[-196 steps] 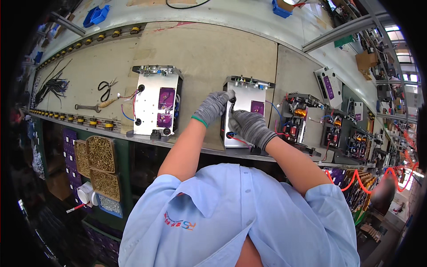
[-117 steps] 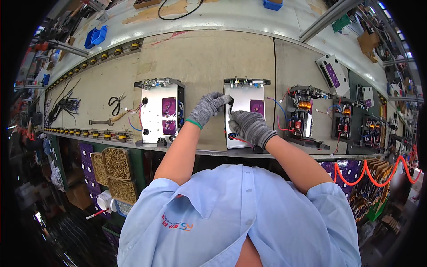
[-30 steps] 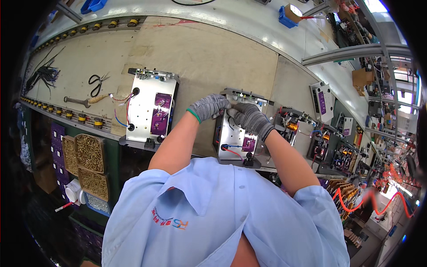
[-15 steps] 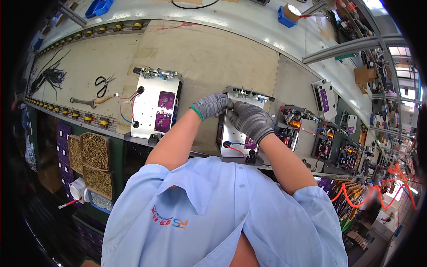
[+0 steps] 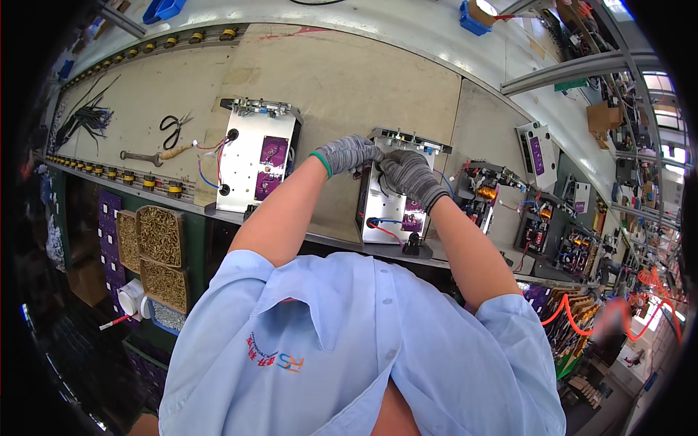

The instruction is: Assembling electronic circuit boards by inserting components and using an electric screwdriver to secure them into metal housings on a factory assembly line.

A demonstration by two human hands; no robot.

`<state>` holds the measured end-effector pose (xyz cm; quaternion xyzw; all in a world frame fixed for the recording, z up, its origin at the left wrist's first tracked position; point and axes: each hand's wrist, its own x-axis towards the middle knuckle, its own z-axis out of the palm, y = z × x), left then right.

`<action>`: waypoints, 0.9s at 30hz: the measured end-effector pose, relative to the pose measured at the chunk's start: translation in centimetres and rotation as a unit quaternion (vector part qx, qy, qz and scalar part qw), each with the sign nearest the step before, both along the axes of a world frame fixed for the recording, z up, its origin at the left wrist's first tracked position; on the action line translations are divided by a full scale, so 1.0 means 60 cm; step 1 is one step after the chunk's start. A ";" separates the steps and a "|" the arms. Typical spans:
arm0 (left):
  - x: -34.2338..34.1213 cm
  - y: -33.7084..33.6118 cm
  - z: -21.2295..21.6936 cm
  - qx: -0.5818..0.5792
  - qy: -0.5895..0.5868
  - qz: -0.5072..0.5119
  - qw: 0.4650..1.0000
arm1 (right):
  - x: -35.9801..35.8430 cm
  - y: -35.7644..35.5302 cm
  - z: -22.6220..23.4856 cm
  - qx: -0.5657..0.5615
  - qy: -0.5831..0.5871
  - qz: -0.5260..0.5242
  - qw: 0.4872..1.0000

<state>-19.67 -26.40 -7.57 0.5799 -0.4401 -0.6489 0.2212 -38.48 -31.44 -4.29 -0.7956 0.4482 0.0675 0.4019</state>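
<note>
Both my hands wear grey knit gloves and meet over the far left part of a silver metal unit (image 5: 383,206) directly in front of me. My left hand (image 5: 347,155) has its fingers drawn together at the unit's left edge. Beside it, my right hand (image 5: 413,176) is closed with its fingertips pointing at the left hand's. A dark, thin loop, perhaps wire, shows under the right fingertips; what the fingers pinch is hidden. Red and blue wires (image 5: 387,225) come out of a black-ringed hole at the unit's near end. A circuit board (image 5: 411,139) runs along its far end.
To the left stands a similar silver unit (image 5: 247,156) with purple panels. Beyond it lie a wrench (image 5: 143,157), black scissors (image 5: 171,132) and a bundle of dark cables (image 5: 89,120). Several part-built units (image 5: 480,196) line the right. Bins of brass fasteners (image 5: 161,236) sit below left.
The view has shifted slightly. My hands stay together at the same unit, with small finger movements; the dark loop beneath my right fingertips now shows more plainly.
</note>
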 end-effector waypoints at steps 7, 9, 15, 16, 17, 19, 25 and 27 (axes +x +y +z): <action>-0.008 0.025 -0.046 -0.062 0.002 -0.003 0.998 | 0.055 0.047 0.059 -0.182 0.192 0.130 0.956; -0.015 0.020 -0.031 0.021 0.059 0.039 0.997 | 0.040 0.032 0.051 -0.186 0.163 0.144 0.958; -0.023 0.105 -0.024 -0.018 0.131 0.222 0.966 | 0.015 0.019 0.025 -0.165 0.072 0.094 0.979; -0.023 0.112 -0.025 -0.020 0.121 0.207 0.971 | 0.010 0.018 0.018 -0.165 0.060 0.090 0.980; -0.017 0.118 -0.027 -0.021 0.110 0.194 0.974 | 0.016 0.020 0.019 -0.164 0.059 0.094 0.980; -0.020 0.110 -0.038 0.003 0.109 0.195 0.975 | 0.026 0.021 0.023 -0.164 0.105 0.105 0.975; -0.037 0.063 -0.126 -0.125 -0.026 0.187 0.974 | 0.036 0.028 0.033 -0.177 0.133 0.141 0.965; -0.035 0.061 -0.065 -0.049 0.041 0.255 0.965 | 0.024 0.019 0.026 -0.175 0.122 0.127 0.969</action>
